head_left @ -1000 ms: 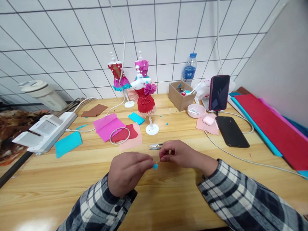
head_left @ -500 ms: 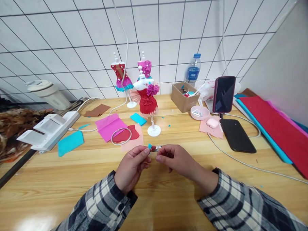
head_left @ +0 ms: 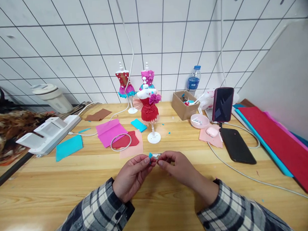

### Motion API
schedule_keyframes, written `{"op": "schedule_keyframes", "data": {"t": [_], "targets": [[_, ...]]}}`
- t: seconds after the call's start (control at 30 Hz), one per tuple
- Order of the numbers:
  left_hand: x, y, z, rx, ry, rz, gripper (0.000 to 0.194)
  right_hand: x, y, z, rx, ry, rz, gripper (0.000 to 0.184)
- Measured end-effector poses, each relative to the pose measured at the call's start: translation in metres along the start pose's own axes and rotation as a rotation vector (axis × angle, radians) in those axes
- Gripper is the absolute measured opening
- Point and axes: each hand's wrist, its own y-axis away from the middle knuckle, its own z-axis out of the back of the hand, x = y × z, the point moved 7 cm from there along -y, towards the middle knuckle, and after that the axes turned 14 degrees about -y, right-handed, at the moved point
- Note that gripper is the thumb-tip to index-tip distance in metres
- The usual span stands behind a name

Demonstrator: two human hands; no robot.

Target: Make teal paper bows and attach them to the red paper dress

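Observation:
My left hand (head_left: 135, 174) pinches a small scrap of blue crepe paper (head_left: 150, 156) between thumb and fingertips. Close beside it, my right hand (head_left: 178, 165) is closed on a small silver metal tool (head_left: 156, 155), which looks like nail clippers. The tool's tip points at the blue scrap; whether they touch I cannot tell. Just beyond both hands stands a white mini dress form (head_left: 154, 137) wearing a red dress (head_left: 149, 113) with a pink bow (head_left: 154, 98). Two more dressed forms, one in red and pink (head_left: 126, 87), one mostly pink (head_left: 148, 76), stand behind it.
Pink paper (head_left: 111, 131), red paper (head_left: 131, 139), a silver ring (head_left: 121, 150) and a blue sheet (head_left: 69, 147) lie left. A power strip (head_left: 51, 135) sits farther left. Rightward are a cardboard box (head_left: 183, 107), a pink dish (head_left: 199, 121), phones (head_left: 238, 146) and a cable (head_left: 248, 181).
The head view has tipped upward, so everything sits lower in the picture. Slightly more of the metal tool shows between my hands, which keep their pinches.

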Motion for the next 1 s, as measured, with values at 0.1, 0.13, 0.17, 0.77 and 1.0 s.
{"op": "schedule_keyframes", "data": {"t": [0.1, 0.13, 0.17, 0.77, 1.0], "targets": [[0.0, 0.0, 0.001, -0.004, 0.02, 0.012, 0.005, 0.022, 0.005, 0.008, -0.101, 0.139, 0.253, 0.028], [0.0, 0.001, 0.0, 0.008, 0.032, 0.016, 0.006, 0.03, 0.009, 0.008, -0.12, 0.211, 0.339, 0.027], [0.001, 0.001, -0.001, 0.022, 0.043, 0.02, 0.006, 0.036, 0.012, 0.006, -0.127, 0.284, 0.414, 0.024], [-0.01, 0.01, -0.007, -0.084, -0.261, -0.104, 0.021, 0.044, 0.013, 0.015, -0.273, 0.149, 0.443, 0.005], [-0.026, 0.006, 0.004, -0.258, -0.671, -0.237, 0.026, 0.026, 0.01, -0.005, -0.011, -0.275, 0.109, 0.014]]}}
